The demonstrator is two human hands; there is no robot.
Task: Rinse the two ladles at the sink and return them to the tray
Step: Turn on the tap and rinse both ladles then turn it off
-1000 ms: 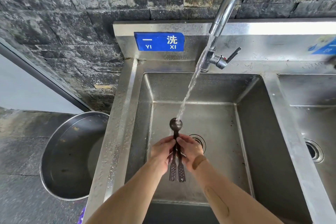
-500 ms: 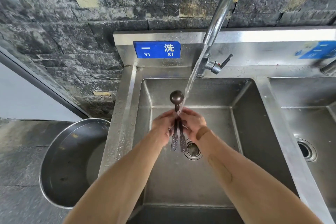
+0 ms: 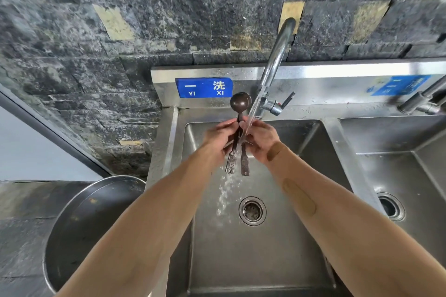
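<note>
Ladles (image 3: 237,142) gripped together by both hands (image 3: 241,140), handles down, under faucet (image 3: 275,65) stream so water runs off into sink (image 3: 277,260).

We see two dark brown ladles (image 3: 237,132) w/ speckled, patterned handle ends, held over a silver-grey steel sink (image 3: 241,260). Behind it, our view takes in a wall (image 3: 144,19) of mottled charcoal-grey stone blocks w/ a few tan-yellow patches. A bright blue sign (image 3: 204,88) carries white characters & letters; a 2nd blue sign (image 3: 398,85) sits at right, blurred. The tap (image 3: 277,55) is shiny chrome. A dull grey metal basin (image 3: 72,236) shows at left.
</note>
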